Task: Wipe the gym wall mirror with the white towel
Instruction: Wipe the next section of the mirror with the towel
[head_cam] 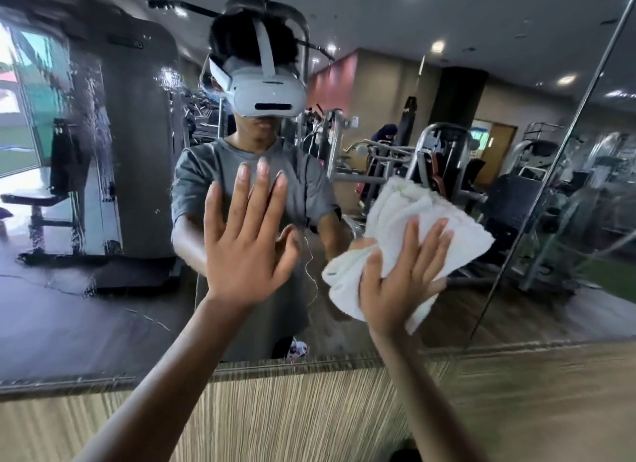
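Observation:
The gym wall mirror (103, 289) fills most of the view, with wet streaks across its left part. My left hand (249, 236) lies flat against the glass at the centre, fingers straight and spread. My right hand (401, 277) presses a bunched white towel (409, 217) against the mirror to the right, fingers straight over the cloth. The towel spreads above and to both sides of that hand. The glass reflects a person in a grey shirt and white headset.
A wood-grain wall panel (309, 410) runs below the mirror's lower edge. A vertical seam (557, 158) between mirror panes slants down at the right. Gym machines and a bench appear only as reflections.

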Available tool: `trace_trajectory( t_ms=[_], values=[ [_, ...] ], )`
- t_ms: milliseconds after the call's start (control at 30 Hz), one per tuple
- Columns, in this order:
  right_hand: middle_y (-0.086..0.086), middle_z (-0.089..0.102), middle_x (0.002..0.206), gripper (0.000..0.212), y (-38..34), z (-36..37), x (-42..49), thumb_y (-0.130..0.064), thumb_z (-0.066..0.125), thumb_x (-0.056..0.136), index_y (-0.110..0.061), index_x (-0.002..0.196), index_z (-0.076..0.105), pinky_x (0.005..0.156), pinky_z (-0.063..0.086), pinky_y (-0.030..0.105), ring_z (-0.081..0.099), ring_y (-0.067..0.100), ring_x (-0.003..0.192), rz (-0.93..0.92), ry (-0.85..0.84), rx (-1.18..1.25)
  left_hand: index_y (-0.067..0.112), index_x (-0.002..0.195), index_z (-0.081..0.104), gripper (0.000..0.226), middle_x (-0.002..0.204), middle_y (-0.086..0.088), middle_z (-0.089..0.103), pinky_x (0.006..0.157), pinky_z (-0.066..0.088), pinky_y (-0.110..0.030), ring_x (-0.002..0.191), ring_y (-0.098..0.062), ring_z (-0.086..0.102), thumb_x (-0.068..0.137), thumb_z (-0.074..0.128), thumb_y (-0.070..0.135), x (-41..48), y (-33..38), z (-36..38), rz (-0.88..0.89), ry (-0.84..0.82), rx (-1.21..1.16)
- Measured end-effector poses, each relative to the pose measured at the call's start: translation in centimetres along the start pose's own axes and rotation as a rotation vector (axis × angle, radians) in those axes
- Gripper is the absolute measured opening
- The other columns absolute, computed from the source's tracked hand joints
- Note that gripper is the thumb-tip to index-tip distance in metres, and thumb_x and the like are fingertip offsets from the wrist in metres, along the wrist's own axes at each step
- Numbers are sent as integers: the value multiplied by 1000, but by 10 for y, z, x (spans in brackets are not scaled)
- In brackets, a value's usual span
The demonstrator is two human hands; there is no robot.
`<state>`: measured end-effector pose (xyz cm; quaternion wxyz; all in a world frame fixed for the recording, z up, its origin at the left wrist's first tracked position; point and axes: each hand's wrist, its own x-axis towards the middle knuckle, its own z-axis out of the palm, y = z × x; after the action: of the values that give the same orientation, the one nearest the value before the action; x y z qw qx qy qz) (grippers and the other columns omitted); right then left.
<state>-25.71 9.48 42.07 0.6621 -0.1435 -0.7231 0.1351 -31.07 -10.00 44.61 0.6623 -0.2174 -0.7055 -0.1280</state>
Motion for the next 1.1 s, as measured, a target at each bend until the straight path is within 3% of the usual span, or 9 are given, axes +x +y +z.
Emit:
trace_trajectory(
  t_ms=[200,300,467,533,667,733,867,933,1100],
  values=[
    [4,18,166,53,72,-14,-65,-51,34,94,-25,138,48,89,36,48,27,28,145,-663,-270,-172,8,152,41,63,158,-16,34,122,13,-53,150,-33,26,95,52,33,-64,1,1,-41,-23,34],
    [10,25,161,52,98,-22,-35,-47,44,86,-21,131,50,96,37,58,28,31,144,-477,-245,-141,8,151,42,63,159,-16,34,122,14,-53,151,-32,26,95,51,34,-63,2,3,-45,-11,34],
    [22,28,160,66,30,-5,1,-37,49,85,-13,146,43,109,20,59,21,32,149,17,-15,-21,9,152,42,63,158,-16,35,123,14,-52,151,-31,26,95,52,35,-64,3,4,-55,-6,33],
    [21,28,160,66,13,1,-28,-42,47,87,-15,147,41,109,22,58,21,33,149,-97,-62,-33,10,152,42,63,158,-16,35,123,13,-52,151,-31,25,95,51,36,-64,2,4,-52,0,47],
    [8,17,166,55,59,-6,-83,-51,33,95,-26,143,44,94,32,49,15,25,153,-594,-237,-177,10,151,43,63,159,-15,33,123,14,-52,151,-30,24,95,51,36,-66,-1,4,-29,2,36],
    [1,11,168,52,86,-15,-79,-54,27,97,-25,134,50,89,32,46,16,23,152,-615,-273,-179,10,151,43,63,160,-14,32,123,14,-52,152,-30,24,94,51,36,-67,-1,3,-32,10,29],
    [13,22,163,61,58,-16,-18,-37,45,86,-18,144,42,108,24,66,19,28,149,35,-95,13,10,151,43,63,160,-14,32,123,14,-52,152,-29,23,94,51,35,-65,1,5,-43,14,36],
    [16,20,164,67,21,-7,7,-35,45,87,-18,151,37,112,14,69,14,29,151,166,-20,96,10,151,43,63,159,-14,32,123,15,-52,152,-29,23,94,51,35,-66,1,5,-44,16,30],
    [14,25,162,64,8,-1,-42,-48,46,88,-23,146,42,105,23,55,14,27,153,-385,-164,-74,10,151,43,62,158,-14,33,123,13,-51,152,-29,23,95,50,36,-66,0,6,-34,19,50]
  ],
)
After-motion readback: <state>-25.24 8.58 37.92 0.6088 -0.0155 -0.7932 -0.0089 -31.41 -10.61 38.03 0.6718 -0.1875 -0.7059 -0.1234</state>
